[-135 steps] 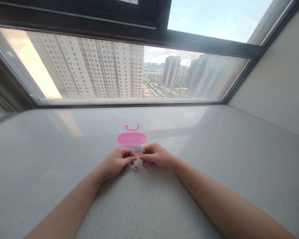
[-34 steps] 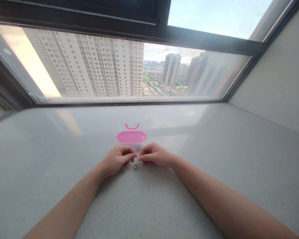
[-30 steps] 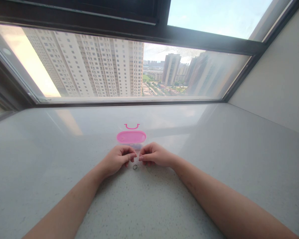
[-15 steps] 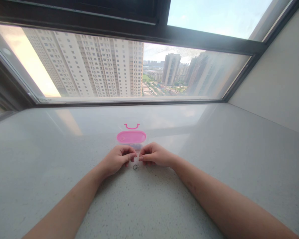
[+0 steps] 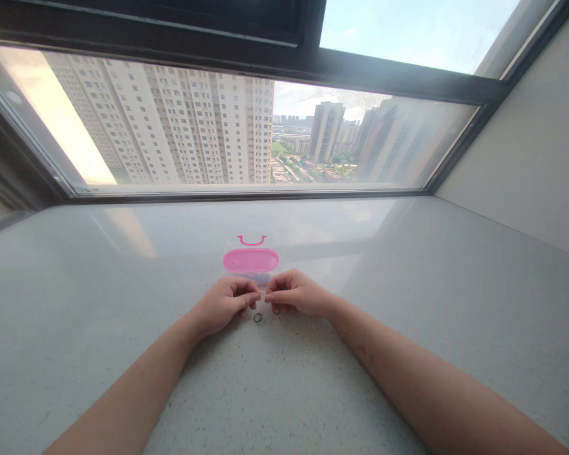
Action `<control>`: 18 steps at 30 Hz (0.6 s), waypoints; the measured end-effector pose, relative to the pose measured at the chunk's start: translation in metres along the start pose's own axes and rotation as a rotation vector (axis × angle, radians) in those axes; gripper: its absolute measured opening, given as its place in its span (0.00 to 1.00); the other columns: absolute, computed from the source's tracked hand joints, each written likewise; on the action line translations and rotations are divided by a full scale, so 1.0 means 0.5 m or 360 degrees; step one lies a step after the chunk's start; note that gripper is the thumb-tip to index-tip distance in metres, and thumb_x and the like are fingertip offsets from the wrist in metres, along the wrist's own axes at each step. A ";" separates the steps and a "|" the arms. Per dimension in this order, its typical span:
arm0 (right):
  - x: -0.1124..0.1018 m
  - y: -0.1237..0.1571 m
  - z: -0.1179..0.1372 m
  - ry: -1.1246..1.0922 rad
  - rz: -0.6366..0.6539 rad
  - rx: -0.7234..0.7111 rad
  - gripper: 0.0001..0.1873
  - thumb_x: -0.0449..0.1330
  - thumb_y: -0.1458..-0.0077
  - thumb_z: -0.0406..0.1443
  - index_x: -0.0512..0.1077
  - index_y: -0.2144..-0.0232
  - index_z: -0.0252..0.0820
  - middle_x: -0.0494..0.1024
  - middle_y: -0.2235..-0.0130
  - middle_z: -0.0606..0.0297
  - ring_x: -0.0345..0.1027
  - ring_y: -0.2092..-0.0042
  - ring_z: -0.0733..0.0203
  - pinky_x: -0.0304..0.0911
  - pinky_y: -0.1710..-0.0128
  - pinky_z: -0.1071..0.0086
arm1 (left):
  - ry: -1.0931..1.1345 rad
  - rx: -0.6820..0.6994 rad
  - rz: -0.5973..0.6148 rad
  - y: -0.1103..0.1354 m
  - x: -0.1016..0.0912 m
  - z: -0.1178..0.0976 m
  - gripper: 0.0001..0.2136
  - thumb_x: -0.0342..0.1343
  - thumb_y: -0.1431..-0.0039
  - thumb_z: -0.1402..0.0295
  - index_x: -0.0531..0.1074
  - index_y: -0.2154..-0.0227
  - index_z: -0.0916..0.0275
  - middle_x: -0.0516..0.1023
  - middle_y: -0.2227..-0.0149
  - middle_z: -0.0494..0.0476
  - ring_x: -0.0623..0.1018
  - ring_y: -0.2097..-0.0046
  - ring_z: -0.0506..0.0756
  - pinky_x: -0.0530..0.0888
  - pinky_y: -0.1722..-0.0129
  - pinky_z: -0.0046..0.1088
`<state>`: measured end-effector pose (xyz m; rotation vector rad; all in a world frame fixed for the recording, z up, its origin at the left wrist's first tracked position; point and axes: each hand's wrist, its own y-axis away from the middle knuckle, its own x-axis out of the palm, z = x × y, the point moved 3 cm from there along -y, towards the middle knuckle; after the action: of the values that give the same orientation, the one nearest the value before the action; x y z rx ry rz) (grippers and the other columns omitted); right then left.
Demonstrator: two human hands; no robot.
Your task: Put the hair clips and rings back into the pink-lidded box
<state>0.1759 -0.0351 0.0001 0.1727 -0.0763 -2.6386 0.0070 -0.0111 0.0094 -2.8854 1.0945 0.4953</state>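
Observation:
My left hand (image 5: 232,302) is closed in a pinch, thumb against forefinger. Facing it across a narrow gap, my right hand (image 5: 294,294) is pinched as well. Whatever the fingertips hold is too small to make out. A small dark metal ring (image 5: 258,318) lies on the pale speckled surface just below the fingertips. Another small ring (image 5: 276,310) shows under my right fingers; whether it lies on the surface or hangs from them I cannot tell. Right behind the hands is a clear container (image 5: 258,277), partly hidden, with a pink oval lid (image 5: 251,260).
A pink U-shaped handle (image 5: 251,242) lies beyond the lid. The speckled countertop or sill (image 5: 265,392) runs back to a dark-framed window (image 5: 246,198) with tall buildings outside. A pale wall (image 5: 526,164) stands on the right.
The small ring under my right fingers now shows, where it was not visible before. Both hands have barely shifted and remain pinched close together.

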 end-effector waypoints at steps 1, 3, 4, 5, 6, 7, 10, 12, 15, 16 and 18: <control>0.000 0.000 0.001 -0.0004 -0.0005 -0.0007 0.13 0.61 0.52 0.41 0.70 0.74 0.35 0.71 0.79 0.68 0.59 0.81 0.72 0.53 0.82 0.78 | -0.0002 0.0003 0.0000 0.000 0.000 0.001 0.10 0.54 0.47 0.63 0.73 0.71 0.66 0.72 0.75 0.53 0.66 0.78 0.47 0.61 0.78 0.23; 0.000 0.000 0.003 -0.0016 -0.0016 -0.0015 0.13 0.62 0.52 0.41 0.69 0.74 0.35 0.71 0.79 0.68 0.59 0.81 0.72 0.53 0.82 0.77 | -0.0010 0.0001 -0.0001 -0.001 0.000 0.002 0.10 0.54 0.47 0.63 0.73 0.71 0.66 0.72 0.75 0.53 0.66 0.78 0.48 0.62 0.78 0.23; 0.000 0.000 0.003 -0.0022 -0.0022 -0.0016 0.13 0.62 0.52 0.41 0.69 0.74 0.35 0.70 0.79 0.69 0.59 0.81 0.72 0.53 0.82 0.77 | -0.0014 -0.0001 -0.0002 -0.001 0.000 0.002 0.10 0.54 0.48 0.63 0.73 0.71 0.66 0.72 0.75 0.53 0.66 0.77 0.48 0.62 0.77 0.23; 0.000 0.000 0.003 -0.0027 -0.0028 -0.0015 0.13 0.62 0.52 0.42 0.69 0.74 0.35 0.70 0.79 0.69 0.59 0.81 0.72 0.53 0.82 0.77 | -0.0018 -0.0003 -0.0003 -0.001 0.001 0.002 0.10 0.54 0.48 0.63 0.73 0.72 0.66 0.72 0.75 0.53 0.66 0.77 0.48 0.63 0.77 0.23; 0.000 0.000 0.003 -0.0031 -0.0032 -0.0016 0.14 0.62 0.52 0.42 0.69 0.74 0.35 0.70 0.79 0.69 0.59 0.81 0.72 0.52 0.82 0.77 | -0.0023 -0.0005 -0.0003 -0.001 0.001 0.002 0.10 0.54 0.48 0.63 0.73 0.72 0.66 0.72 0.75 0.53 0.66 0.77 0.48 0.63 0.77 0.23; 0.000 -0.001 0.003 -0.0035 -0.0035 -0.0019 0.14 0.62 0.52 0.42 0.69 0.74 0.35 0.70 0.79 0.69 0.59 0.81 0.72 0.52 0.82 0.77 | -0.0027 -0.0004 -0.0003 -0.001 0.002 0.001 0.10 0.54 0.48 0.63 0.73 0.72 0.66 0.72 0.75 0.53 0.66 0.77 0.48 0.63 0.77 0.23; -0.001 -0.001 0.003 -0.0035 -0.0049 -0.0025 0.14 0.62 0.53 0.42 0.69 0.74 0.35 0.70 0.79 0.69 0.59 0.81 0.72 0.53 0.83 0.77 | -0.0042 -0.0003 -0.0003 0.000 0.003 -0.002 0.10 0.54 0.48 0.63 0.73 0.72 0.66 0.71 0.76 0.52 0.66 0.77 0.48 0.62 0.77 0.23; -0.001 -0.001 0.003 -0.0035 -0.0062 -0.0017 0.14 0.62 0.53 0.42 0.69 0.74 0.35 0.70 0.79 0.69 0.59 0.81 0.72 0.53 0.83 0.77 | -0.0059 -0.0011 -0.0003 0.001 0.003 -0.004 0.10 0.54 0.48 0.63 0.73 0.72 0.66 0.71 0.76 0.52 0.66 0.77 0.48 0.62 0.77 0.23; -0.001 -0.001 0.003 -0.0048 -0.0076 -0.0012 0.14 0.62 0.53 0.42 0.69 0.74 0.35 0.70 0.79 0.69 0.59 0.81 0.72 0.53 0.83 0.77 | -0.0087 -0.0007 0.0005 0.001 0.003 -0.003 0.10 0.54 0.48 0.63 0.73 0.72 0.66 0.71 0.76 0.52 0.65 0.77 0.48 0.61 0.77 0.23; -0.001 -0.002 0.003 -0.0053 -0.0077 -0.0016 0.14 0.62 0.53 0.42 0.69 0.74 0.35 0.70 0.79 0.68 0.59 0.81 0.72 0.53 0.83 0.77 | -0.0094 0.0000 0.0009 0.001 0.003 -0.003 0.10 0.54 0.47 0.63 0.73 0.72 0.66 0.71 0.76 0.52 0.65 0.77 0.48 0.62 0.77 0.23; -0.001 -0.002 0.002 -0.0059 -0.0082 -0.0028 0.14 0.62 0.53 0.42 0.69 0.74 0.35 0.71 0.78 0.68 0.59 0.81 0.72 0.53 0.83 0.77 | -0.0107 0.0011 0.0013 0.001 0.003 -0.002 0.10 0.53 0.47 0.64 0.73 0.72 0.66 0.71 0.76 0.52 0.66 0.77 0.48 0.62 0.77 0.23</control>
<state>0.1760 -0.0340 0.0009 0.1213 -0.0620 -2.6936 0.0082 -0.0125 0.0101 -2.8370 1.0969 0.5826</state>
